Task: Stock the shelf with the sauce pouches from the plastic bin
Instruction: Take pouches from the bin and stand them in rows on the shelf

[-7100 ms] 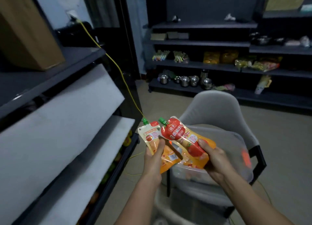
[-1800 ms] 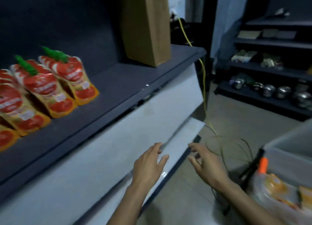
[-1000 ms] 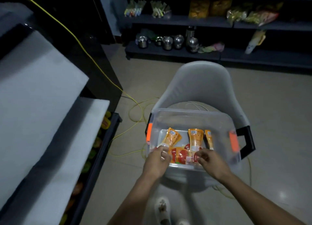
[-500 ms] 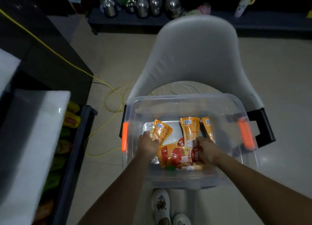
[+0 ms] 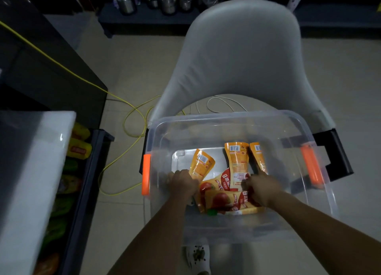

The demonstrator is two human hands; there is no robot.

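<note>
**Reaching into the plastic bin [image 5: 226,118] for the next sauce pouches [image 5: 237,163] to go on the shelf [image 5: 31,171].**

The shelf fills the left edge of the frame, pale front panel nearest me and well apart from the bin, so I judge a carry lies ahead. A yellow cable [image 5: 61,62] trails from the upper left to the floor between them. In the centre, the bin sits on the seat of a chair [image 5: 243,58], which I judge puts it within easy reach. I have the left hand [image 5: 182,183] inside the bin's left wall, fingers curled round the lower end of a tilted pouch [image 5: 201,164], barcode side up. Right of it, more pouches lie flat on the bin floor, some overlapping. The right hand [image 5: 261,189] is knuckles-up, fingers curled into that heap. Whether it grips one I cannot tell. I judge the aim is one per hand, for fewer trips.
</note>
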